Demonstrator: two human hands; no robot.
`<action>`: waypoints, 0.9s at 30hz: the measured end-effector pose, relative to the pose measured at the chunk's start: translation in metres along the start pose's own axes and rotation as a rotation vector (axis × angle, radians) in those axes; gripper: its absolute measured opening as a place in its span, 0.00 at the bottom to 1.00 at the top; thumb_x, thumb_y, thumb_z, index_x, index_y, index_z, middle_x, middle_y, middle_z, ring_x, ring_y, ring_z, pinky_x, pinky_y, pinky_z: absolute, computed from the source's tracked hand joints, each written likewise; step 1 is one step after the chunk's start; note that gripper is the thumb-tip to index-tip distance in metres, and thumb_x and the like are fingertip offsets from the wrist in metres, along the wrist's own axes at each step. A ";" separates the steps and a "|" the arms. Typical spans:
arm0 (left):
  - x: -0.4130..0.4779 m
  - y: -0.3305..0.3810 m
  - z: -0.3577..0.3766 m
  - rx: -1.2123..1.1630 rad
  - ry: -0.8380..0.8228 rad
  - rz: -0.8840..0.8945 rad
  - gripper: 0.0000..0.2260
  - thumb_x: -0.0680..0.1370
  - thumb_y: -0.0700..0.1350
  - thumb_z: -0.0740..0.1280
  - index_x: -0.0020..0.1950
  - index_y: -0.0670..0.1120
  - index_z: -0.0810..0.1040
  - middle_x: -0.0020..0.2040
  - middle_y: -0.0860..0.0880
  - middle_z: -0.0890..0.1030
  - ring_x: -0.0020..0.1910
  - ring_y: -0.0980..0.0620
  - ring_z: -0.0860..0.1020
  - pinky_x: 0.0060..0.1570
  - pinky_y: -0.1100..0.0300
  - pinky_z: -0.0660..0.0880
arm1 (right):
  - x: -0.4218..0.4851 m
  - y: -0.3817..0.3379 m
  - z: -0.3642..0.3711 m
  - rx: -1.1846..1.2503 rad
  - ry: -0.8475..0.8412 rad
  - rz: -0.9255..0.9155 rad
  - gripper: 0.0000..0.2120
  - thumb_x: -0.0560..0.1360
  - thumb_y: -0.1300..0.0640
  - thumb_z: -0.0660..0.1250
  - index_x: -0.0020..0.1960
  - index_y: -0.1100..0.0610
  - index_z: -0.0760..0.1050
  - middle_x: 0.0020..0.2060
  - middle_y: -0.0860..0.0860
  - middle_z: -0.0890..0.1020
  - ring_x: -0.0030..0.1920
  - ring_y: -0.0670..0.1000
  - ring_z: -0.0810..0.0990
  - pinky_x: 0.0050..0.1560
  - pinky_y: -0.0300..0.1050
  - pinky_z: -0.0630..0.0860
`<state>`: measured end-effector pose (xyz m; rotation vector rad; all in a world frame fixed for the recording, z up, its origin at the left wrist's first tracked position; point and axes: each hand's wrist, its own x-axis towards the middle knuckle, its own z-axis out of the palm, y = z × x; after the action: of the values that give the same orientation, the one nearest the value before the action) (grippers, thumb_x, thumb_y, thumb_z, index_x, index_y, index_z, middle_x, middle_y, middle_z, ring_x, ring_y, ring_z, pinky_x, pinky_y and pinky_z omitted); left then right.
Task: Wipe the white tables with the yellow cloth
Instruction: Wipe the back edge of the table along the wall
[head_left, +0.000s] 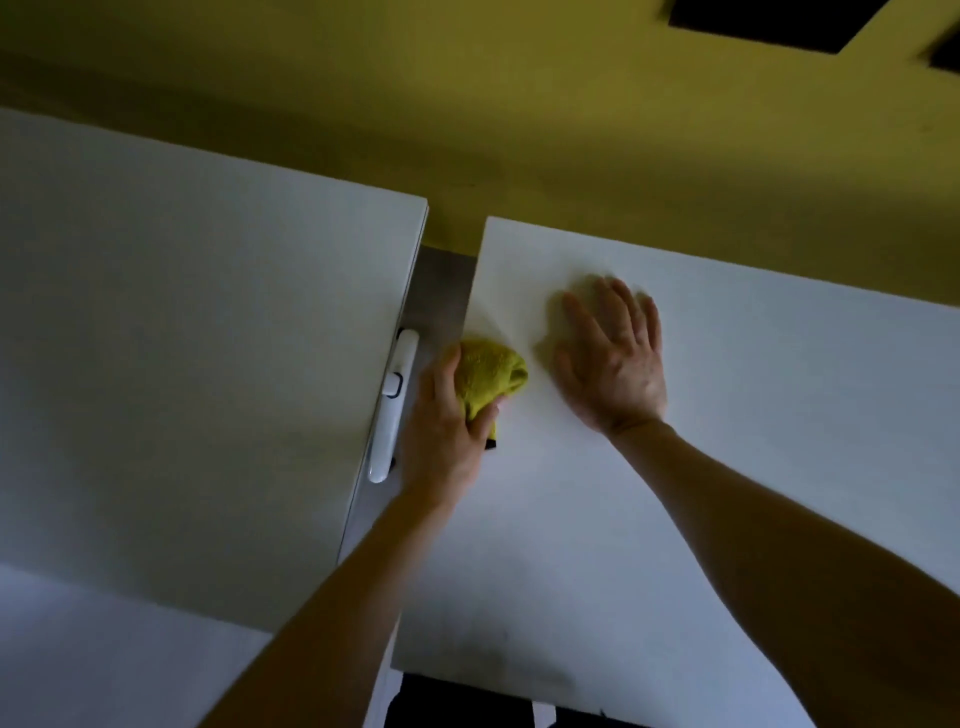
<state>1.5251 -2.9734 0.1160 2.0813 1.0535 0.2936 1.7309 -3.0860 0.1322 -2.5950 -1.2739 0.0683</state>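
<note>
Gripping bunched yellow cloth (491, 376) in left hand (447, 431) at tabletop (675, 519) edge; resting right hand (613, 364) flat, open, beside it.

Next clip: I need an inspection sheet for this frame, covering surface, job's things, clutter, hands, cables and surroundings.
Surface: two white tops, the left table and the right table, stand apart with a grey gap between them.
Job's things: yellow cloth, bunched up at the right table's left edge.
Clutter: nothing seen, apart from a white handle on the left table's edge beside the gap.
Hands: left hand grips the yellow cloth; right hand rests flat on the right table, fingers spread.
Cables: nothing seen.
Surroundings: yellow surface beyond the tables; dark shapes at the upper right, too blurred to identify.
</note>
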 end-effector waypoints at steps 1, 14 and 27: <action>-0.014 -0.003 -0.005 0.017 -0.024 -0.005 0.37 0.79 0.69 0.63 0.84 0.52 0.62 0.77 0.46 0.71 0.68 0.39 0.79 0.59 0.43 0.82 | 0.000 -0.002 -0.001 -0.021 0.004 0.022 0.29 0.82 0.42 0.63 0.81 0.49 0.71 0.79 0.62 0.69 0.82 0.65 0.64 0.83 0.67 0.55; 0.103 0.060 0.025 0.137 0.032 -0.088 0.33 0.82 0.71 0.63 0.78 0.50 0.68 0.69 0.39 0.75 0.62 0.32 0.79 0.53 0.43 0.77 | -0.149 -0.069 0.003 0.017 -0.113 0.160 0.34 0.89 0.39 0.54 0.89 0.54 0.52 0.88 0.56 0.48 0.88 0.57 0.41 0.86 0.66 0.47; -0.029 -0.008 -0.006 -0.020 0.006 0.037 0.31 0.82 0.66 0.66 0.79 0.50 0.67 0.71 0.45 0.76 0.64 0.40 0.80 0.55 0.48 0.79 | -0.109 -0.097 0.015 0.074 0.014 0.344 0.30 0.85 0.44 0.57 0.86 0.45 0.60 0.88 0.53 0.56 0.88 0.57 0.47 0.86 0.67 0.42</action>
<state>1.4986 -2.9892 0.1181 2.0846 1.0123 0.3275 1.5863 -3.1108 0.1337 -2.7142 -0.7917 0.1556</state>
